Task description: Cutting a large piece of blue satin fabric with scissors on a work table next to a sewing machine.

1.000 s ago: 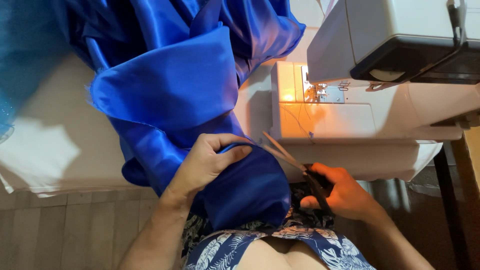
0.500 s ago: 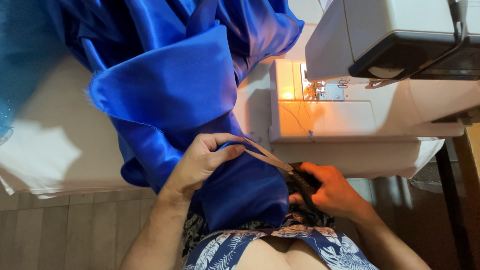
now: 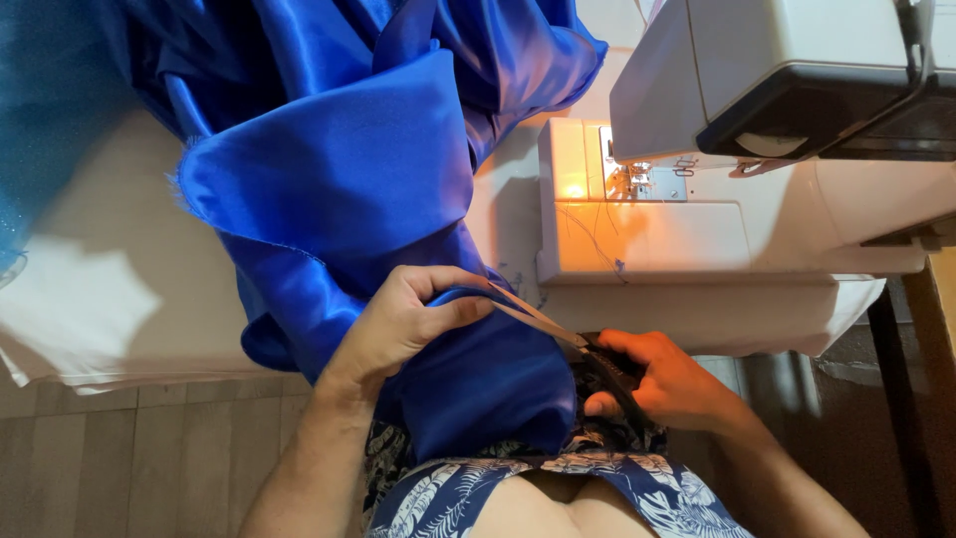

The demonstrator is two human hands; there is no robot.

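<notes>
A large piece of shiny blue satin fabric (image 3: pixel 349 189) drapes from the table down over my lap. My left hand (image 3: pixel 403 324) pinches an edge of the fabric between thumb and fingers, just above my lap. My right hand (image 3: pixel 672 384) is closed on the black handles of a pair of scissors (image 3: pixel 588 349), whose blades point left toward the fabric edge by my left thumb. The two hands are close together below the front of the sewing machine.
A white sewing machine (image 3: pixel 737 139) stands at the right on a white table (image 3: pixel 110 309), its lamp lighting the bed and needle area (image 3: pixel 637 179). Pale blue netting (image 3: pixel 40 120) lies at far left. Wooden floor (image 3: pixel 129 458) shows below.
The scissors' blades have come down from an upward tilt and reached left to the fabric edge. My right hand has shifted slightly left, and my left hand has kept its pinch.
</notes>
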